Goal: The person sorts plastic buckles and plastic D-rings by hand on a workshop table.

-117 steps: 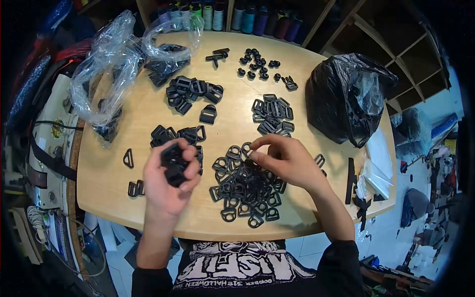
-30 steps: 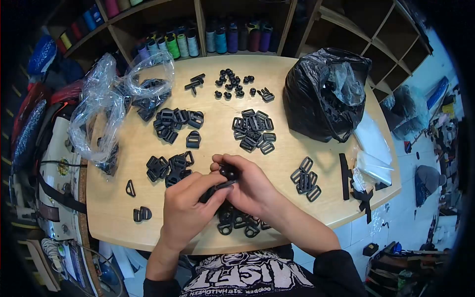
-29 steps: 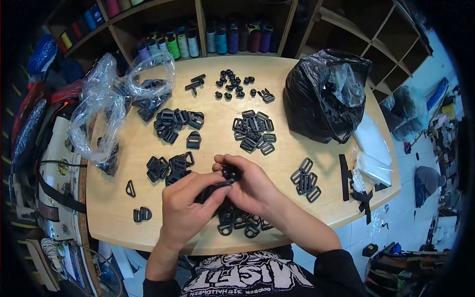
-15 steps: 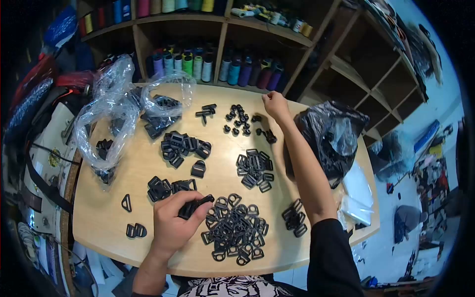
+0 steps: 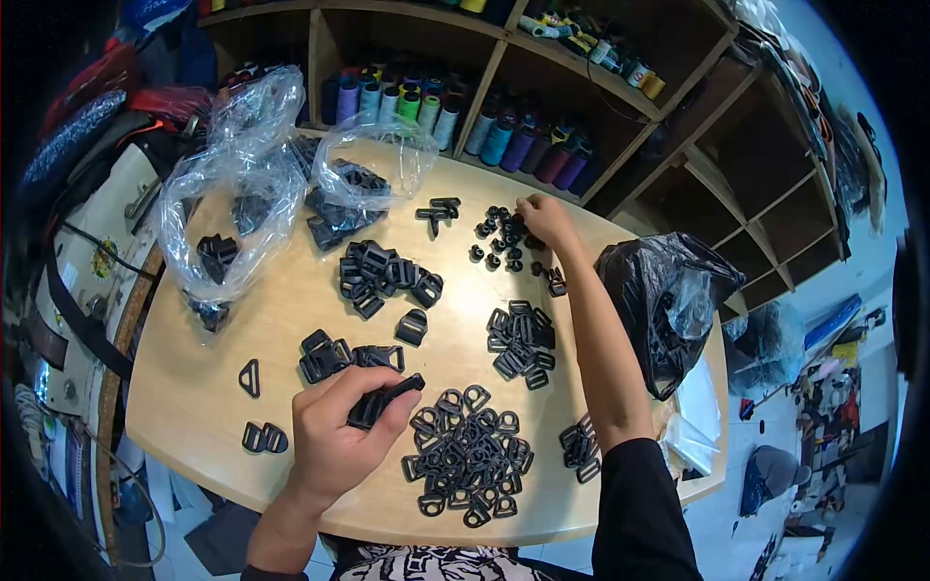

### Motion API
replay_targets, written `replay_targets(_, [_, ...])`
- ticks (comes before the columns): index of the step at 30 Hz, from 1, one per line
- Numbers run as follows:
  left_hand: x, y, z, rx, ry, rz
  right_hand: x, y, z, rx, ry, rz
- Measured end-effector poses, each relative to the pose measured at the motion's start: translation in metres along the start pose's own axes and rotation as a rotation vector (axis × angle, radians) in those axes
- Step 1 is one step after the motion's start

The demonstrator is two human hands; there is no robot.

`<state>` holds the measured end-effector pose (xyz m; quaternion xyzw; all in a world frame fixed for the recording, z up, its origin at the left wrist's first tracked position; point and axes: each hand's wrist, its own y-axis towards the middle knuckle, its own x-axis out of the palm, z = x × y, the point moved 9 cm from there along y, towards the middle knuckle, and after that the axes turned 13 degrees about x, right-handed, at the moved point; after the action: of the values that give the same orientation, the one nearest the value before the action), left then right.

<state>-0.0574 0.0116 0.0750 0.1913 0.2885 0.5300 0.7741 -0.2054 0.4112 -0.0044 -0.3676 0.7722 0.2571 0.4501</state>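
My left hand [image 5: 344, 431] is closed around a black plastic buckle [image 5: 386, 401], above the near side of the table. At the far side, my right hand [image 5: 547, 221] reaches down beside a pile of small black cord locks [image 5: 497, 232]. Its fingers are curled, and their tips are hidden, so what they hold cannot be made out. Right of my left hand lies a big heap of black D-shaped rings [image 5: 467, 455]. Black strap adjusters [image 5: 521, 339] form another pile beneath my right forearm's left side. More black buckles [image 5: 329, 356] lie just beyond my left hand.
Clear plastic bags [image 5: 228, 208] with black parts stand at the back left. A black plastic bag [image 5: 664, 310] is right of my forearm, near white packets [image 5: 693, 421]. Shelves with thread spools [image 5: 387, 105] rise behind the table [image 5: 194, 387]. Someone crouches on the floor at far right.
My right hand has moved down toward the cord locks and now overlaps the pile's right edge. The view has tilted and shifted. My left hand keeps its hold on the buckle.
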Motion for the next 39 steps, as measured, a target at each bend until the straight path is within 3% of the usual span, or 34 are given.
replay_targets(2, [-0.001, 0.000, -0.001, 0.002, 0.001, 0.010, 0.001, -0.001, -0.001, 0.027, 0.020, -0.099])
replay_targets(8, [-0.004, 0.000, -0.004, 0.000, -0.001, 0.008, -0.006, -0.007, -0.001, -0.059, 0.173, 0.051])
replay_targets(10, [0.005, -0.015, -0.032, -0.394, -0.392, 0.057, 0.001, -0.017, -0.009, -0.185, 0.219, 0.116])
replay_targets(11, [0.008, -0.016, -0.035, -0.486, -0.544, 0.080, 0.007, -0.018, -0.008, -0.188, 0.227, 0.057])
replay_targets(18, [0.017, -0.021, -0.053, -0.611, -0.874, 0.158, 0.001, -0.025, -0.010, -0.128, 0.303, 0.054])
replay_targets(20, [0.017, -0.023, -0.053, -0.672, -0.928, 0.200, -0.030, -0.053, -0.036, -0.275, 0.188, 0.309])
replay_targets(21, [0.017, -0.023, -0.054, -0.659, -0.933, 0.222, -0.038, -0.070, -0.051, -0.281, 0.192, 0.305])
replay_targets(24, [0.020, -0.024, -0.056, -0.642, -0.916, 0.169, -0.038, -0.143, -0.103, -0.298, 0.468, -0.163])
replay_targets(25, [0.020, -0.023, -0.056, -0.625, -0.853, 0.151, -0.029, -0.165, -0.114, -0.439, 0.431, -0.237])
replay_targets(26, [0.021, -0.023, -0.056, -0.627, -0.853, 0.149, -0.028, -0.205, -0.132, -0.394, 0.525, -0.500])
replay_targets(28, [0.022, -0.021, -0.053, -0.558, -0.840, 0.149, -0.021, -0.260, -0.146, -0.328, 0.650, -0.745])
replay_targets(32, [0.031, -0.023, -0.054, -0.489, -0.774, 0.078, 0.003, -0.292, -0.137, 0.022, 1.080, -0.967])
replay_targets(36, [0.049, -0.028, -0.049, -0.642, -0.841, 0.200, -0.007, -0.291, -0.125, 0.070, 1.148, -0.857])
replay_targets(39, [0.050, -0.014, -0.043, -0.539, -0.918, 0.254, -0.008, -0.293, -0.127, 0.112, 1.265, -0.942])
